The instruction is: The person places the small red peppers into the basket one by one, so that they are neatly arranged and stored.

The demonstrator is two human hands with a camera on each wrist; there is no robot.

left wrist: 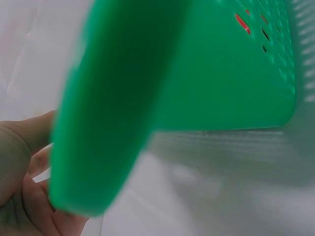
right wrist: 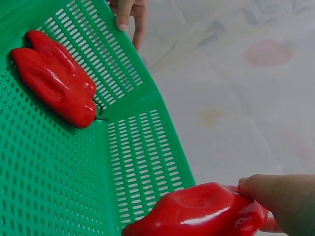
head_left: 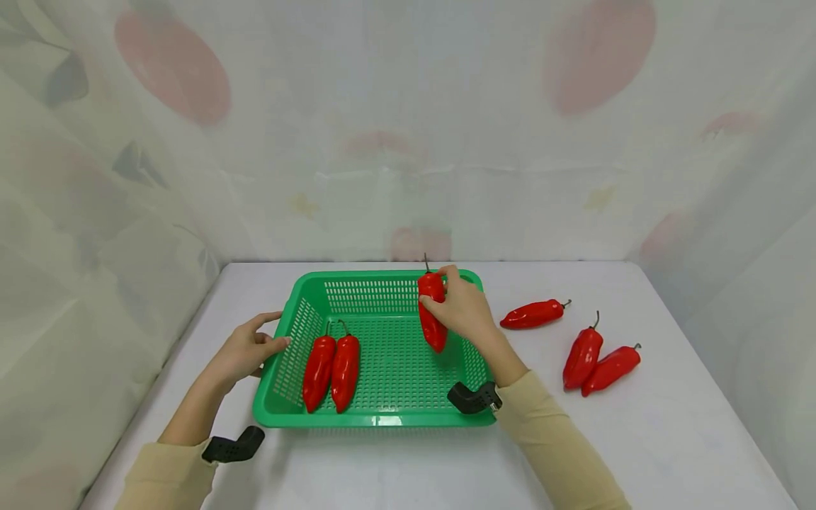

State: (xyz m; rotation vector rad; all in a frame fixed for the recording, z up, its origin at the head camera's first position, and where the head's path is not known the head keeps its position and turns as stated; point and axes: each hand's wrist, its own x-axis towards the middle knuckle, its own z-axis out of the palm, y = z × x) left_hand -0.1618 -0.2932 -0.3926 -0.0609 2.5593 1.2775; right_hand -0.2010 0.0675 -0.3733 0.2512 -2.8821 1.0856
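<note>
My right hand (head_left: 464, 308) pinches a glossy red pepper (head_left: 433, 331) between thumb and fingers, stem up, above the right part of a green plastic basket (head_left: 319, 419). At the basket's left side, my left hand (head_left: 242, 352) grips the rim; in the right wrist view its thumb (right wrist: 124, 17) lies on that rim. Two red peppers, one on the left (head_left: 319, 374) and one beside it (head_left: 345, 374), lie side by side in the left part of the basket. The left wrist view shows the blurred rim (left wrist: 98, 147) partly covering the left fingers.
Right of the basket, one red pepper (head_left: 534, 314) lies alone on the white table (head_left: 676, 439). Farther right, two more red peppers, an upper one (head_left: 581, 360) and a lower one (head_left: 612, 370), touch each other. A patterned pale curtain (head_left: 497, 177) hangs behind the table.
</note>
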